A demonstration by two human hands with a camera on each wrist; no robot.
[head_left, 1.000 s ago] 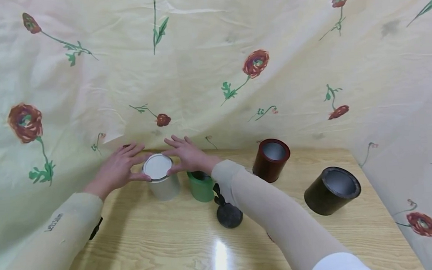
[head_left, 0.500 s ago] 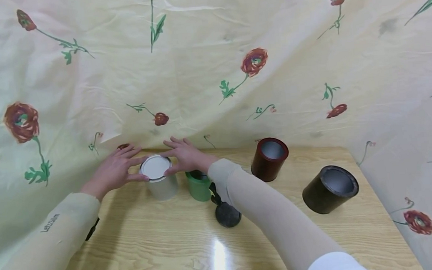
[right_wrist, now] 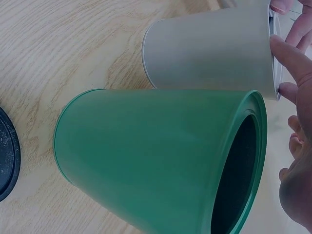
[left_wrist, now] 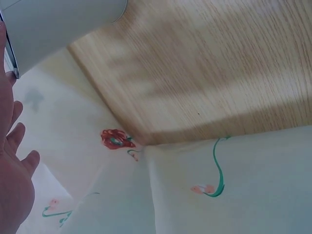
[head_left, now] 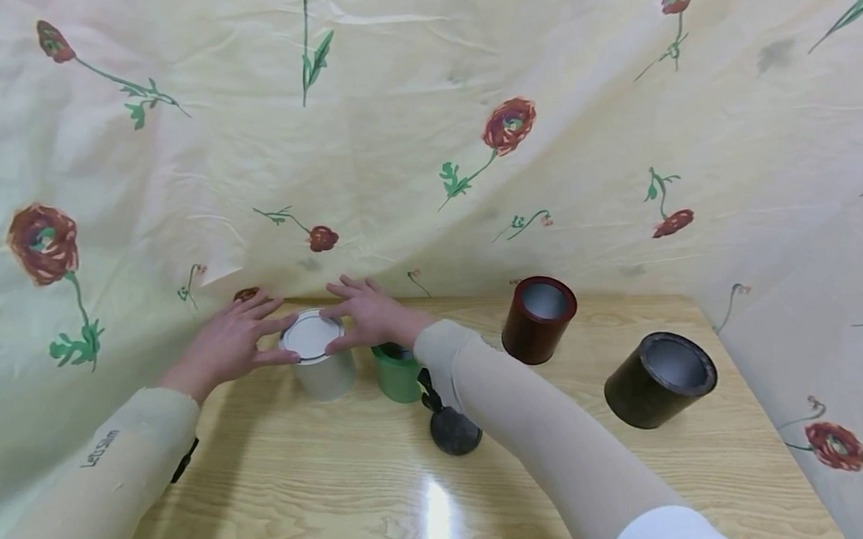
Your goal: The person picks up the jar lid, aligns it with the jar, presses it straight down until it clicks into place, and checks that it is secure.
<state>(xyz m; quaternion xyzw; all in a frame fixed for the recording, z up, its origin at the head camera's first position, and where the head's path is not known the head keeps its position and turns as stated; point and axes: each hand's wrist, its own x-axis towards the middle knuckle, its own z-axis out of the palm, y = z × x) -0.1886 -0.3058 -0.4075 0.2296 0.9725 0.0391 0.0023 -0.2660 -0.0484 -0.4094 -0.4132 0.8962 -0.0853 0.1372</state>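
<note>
A light grey can stands upright at the table's back left, with a white lid across its top. My left hand holds the lid's left edge between thumb and forefinger. At the opposite edge, the thumb and forefinger of my right hand grip the rim, while its other fingers stay spread. The right wrist view shows fingertips along the lid's edge, with a narrow dark gap at one spot. Beside the grey can, under my right wrist, is an uncovered green can. The left wrist view shows only part of the left hand.
In front of the green can a black round disc lies on the wooden table. Farther right stand an uncovered dark red can and an uncovered black can. Flowered cloth hangs behind the table and along its sides.
The view shifts slightly between the frames. Both hands stay at the lid's rim, and the cans keep their places.
</note>
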